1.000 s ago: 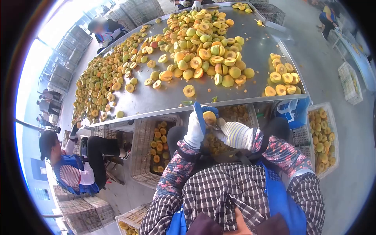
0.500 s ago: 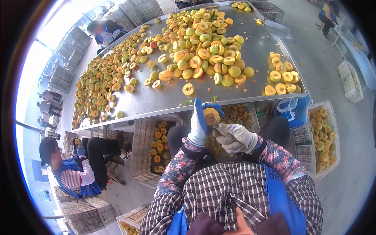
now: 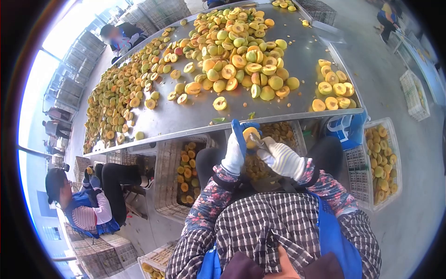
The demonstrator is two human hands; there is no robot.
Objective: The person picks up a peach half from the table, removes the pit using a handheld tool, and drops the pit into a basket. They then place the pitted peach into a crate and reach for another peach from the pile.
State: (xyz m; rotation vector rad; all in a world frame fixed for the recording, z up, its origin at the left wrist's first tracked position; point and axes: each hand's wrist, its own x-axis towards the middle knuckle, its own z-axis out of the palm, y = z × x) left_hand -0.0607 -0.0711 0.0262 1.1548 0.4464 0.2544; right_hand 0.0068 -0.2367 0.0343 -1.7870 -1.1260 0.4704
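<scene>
My left hand (image 3: 236, 148), in a white glove with blue fingers, is closed around a yellow peach half (image 3: 250, 135). My right hand (image 3: 284, 159), in a whitish knit glove, grips a small metal pitting tool (image 3: 258, 142). The tool's end is against the peach half, though its exact shape is blurred. Both hands are just below the metal table's (image 3: 186, 124) near edge. Beneath them, between my knees, a crate (image 3: 298, 139) holds many peach pieces.
A large heap of halved peaches (image 3: 232, 60) covers the table, with a smaller group (image 3: 332, 88) at its right corner. Peach-filled crates (image 3: 394, 162) stand right and left (image 3: 160, 181). A blue bag (image 3: 355, 130) hangs by the table. A co-worker (image 3: 86, 200) sits at left.
My right hand has turned and risen slightly, bringing the tool across the peach half. The peach half has tilted in my left hand, and its hollow side shows less.
</scene>
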